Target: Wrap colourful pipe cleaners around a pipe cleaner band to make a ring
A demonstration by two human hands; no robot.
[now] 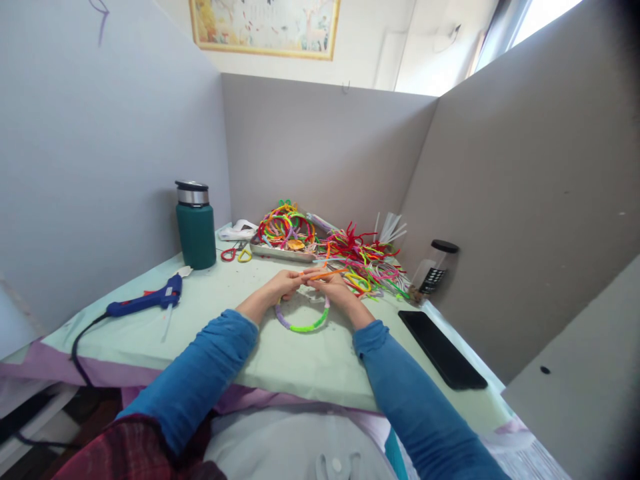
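Both my hands meet at the far side of a ring wrapped in coloured pipe cleaner (pixel 309 328), with purple, green and pale pink stretches along its near arc. My left hand (pixel 283 285) pinches the ring at its upper left. With closed fingers, my right hand (pixel 330 285) holds an orange pipe cleaner (pixel 327 274) against the top of the ring; one end sticks up and another lies across the fingers. Fingers hide the ring's far part. Just beyond are a metal tray (pixel 283 253) of colourful wrapped rings and a heap of loose pipe cleaners (pixel 357 247).
A blue glue gun (pixel 145 301) with a black cord lies at left, near a green bottle (pixel 196 230). Red-handled and yellow-handled scissors (pixel 244 255) rest by the tray. At right are a black phone (pixel 443 350) and a clear jar (pixel 434 270). Grey partitions (pixel 325 140) enclose the table.
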